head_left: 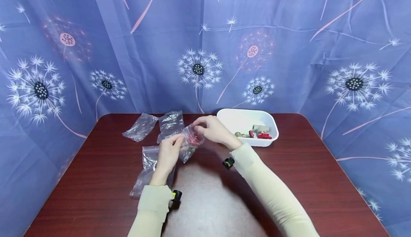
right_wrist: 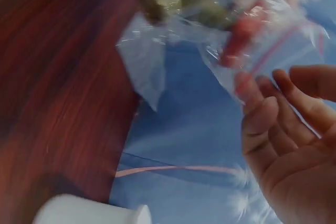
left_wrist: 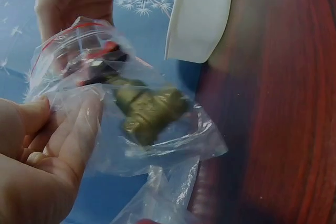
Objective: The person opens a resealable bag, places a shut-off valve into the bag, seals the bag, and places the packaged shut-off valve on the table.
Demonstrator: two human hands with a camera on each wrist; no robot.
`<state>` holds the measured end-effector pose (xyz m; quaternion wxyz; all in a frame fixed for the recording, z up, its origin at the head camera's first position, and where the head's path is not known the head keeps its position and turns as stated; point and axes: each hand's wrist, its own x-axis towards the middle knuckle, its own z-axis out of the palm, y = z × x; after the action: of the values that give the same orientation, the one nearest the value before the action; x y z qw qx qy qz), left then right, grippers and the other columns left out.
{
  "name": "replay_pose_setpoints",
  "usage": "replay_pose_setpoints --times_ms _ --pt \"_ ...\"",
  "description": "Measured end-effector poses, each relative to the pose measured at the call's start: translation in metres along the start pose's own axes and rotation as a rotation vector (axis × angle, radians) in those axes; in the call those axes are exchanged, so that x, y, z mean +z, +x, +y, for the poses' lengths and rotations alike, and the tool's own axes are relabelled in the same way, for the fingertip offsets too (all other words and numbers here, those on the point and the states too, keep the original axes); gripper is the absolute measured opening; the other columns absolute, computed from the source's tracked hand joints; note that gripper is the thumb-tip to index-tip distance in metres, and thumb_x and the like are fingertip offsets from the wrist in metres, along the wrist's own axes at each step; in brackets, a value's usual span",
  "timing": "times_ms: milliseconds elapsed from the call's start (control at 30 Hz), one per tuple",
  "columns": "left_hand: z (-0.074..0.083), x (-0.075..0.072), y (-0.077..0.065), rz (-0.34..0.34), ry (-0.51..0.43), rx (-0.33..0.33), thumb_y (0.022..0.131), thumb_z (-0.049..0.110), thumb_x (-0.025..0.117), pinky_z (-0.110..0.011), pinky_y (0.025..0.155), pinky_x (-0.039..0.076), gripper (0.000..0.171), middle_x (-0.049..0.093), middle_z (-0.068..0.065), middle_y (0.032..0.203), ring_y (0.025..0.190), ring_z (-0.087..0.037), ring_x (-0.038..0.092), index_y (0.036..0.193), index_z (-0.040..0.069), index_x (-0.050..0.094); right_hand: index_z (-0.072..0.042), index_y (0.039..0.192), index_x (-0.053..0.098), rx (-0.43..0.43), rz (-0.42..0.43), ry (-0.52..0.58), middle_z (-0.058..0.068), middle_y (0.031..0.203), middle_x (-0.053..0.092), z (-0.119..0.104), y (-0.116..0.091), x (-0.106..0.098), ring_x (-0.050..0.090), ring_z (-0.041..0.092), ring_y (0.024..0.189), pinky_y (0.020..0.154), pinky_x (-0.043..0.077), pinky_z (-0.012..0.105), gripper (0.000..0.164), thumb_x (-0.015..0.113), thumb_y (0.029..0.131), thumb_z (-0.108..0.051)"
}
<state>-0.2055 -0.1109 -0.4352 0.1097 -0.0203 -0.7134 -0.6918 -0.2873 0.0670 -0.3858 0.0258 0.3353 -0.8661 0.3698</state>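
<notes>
A clear zip bag (head_left: pixel 186 152) with a red seal line holds a brass valve (left_wrist: pixel 152 109) with a red handle (right_wrist: pixel 244 35). Its mouth is up and the brass body hangs lower in the plastic. My left hand (head_left: pixel 169 153) pinches the bag's near side between thumb and fingers. At the bag's mouth, my right hand (head_left: pixel 214 128) has curled fingers on the plastic edge, close to the red handle. The right wrist view is blurred there, and the right fingertips (right_wrist: pixel 245 88) are partly behind the film.
A white plastic tub (head_left: pixel 273 121) at the back right contains red-handled valves (head_left: pixel 264 136) and a grey fitting (head_left: pixel 260 128). Flat clear bags lie at the left: one at the back left (head_left: pixel 141 127), another beside it (head_left: pixel 171 124), and one under my left forearm (head_left: pixel 149 160).
</notes>
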Motion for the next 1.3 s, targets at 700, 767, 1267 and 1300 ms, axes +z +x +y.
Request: replay_pose_setpoints --times_ms 700,767,1267,1300 --pt "-0.001 0.003 0.001 0.03 -0.141 -0.021 0.101 0.006 0.054 -0.031 0.075 0.057 0.026 0.067 -0.028 0.107 0.084 -0.024 0.071 0.115 -0.013 0.064 -0.002 0.114 0.067 0.109 -0.025 0.199 0.01 0.098 0.07 0.033 -0.055 0.0 0.064 0.021 0.086 0.077 0.051 0.035 0.032 0.063 0.083 0.005" --pt "-0.001 0.003 0.001 0.032 -0.155 -0.03 0.101 0.006 0.053 -0.031 0.075 0.057 0.026 0.066 -0.029 0.107 0.085 -0.023 0.071 0.115 -0.014 0.064 -0.002 0.113 0.068 0.113 -0.057 0.185 0.007 0.096 0.071 0.033 -0.056 0.001 0.064 0.017 0.085 0.078 0.051 0.034 0.029 0.067 0.085 0.0" --pt "0.001 0.004 0.001 0.021 -0.291 -0.102 0.102 0.004 0.048 -0.033 0.078 0.057 0.028 0.067 -0.024 0.101 0.083 -0.015 0.071 0.118 -0.016 0.059 0.0 0.105 0.073 0.099 -0.085 0.261 0.009 0.091 0.072 0.034 -0.055 0.014 0.069 0.033 0.076 0.072 0.052 0.028 0.018 0.067 0.093 -0.013" --pt "0.0 0.004 0.001 0.021 -0.297 -0.101 0.102 0.004 0.048 -0.033 0.078 0.057 0.028 0.068 -0.022 0.1 0.083 -0.015 0.071 0.118 -0.016 0.059 0.001 0.104 0.073 0.091 -0.078 0.264 0.009 0.09 0.072 0.034 -0.055 0.014 0.068 0.034 0.076 0.072 0.052 0.028 0.018 0.067 0.094 -0.012"
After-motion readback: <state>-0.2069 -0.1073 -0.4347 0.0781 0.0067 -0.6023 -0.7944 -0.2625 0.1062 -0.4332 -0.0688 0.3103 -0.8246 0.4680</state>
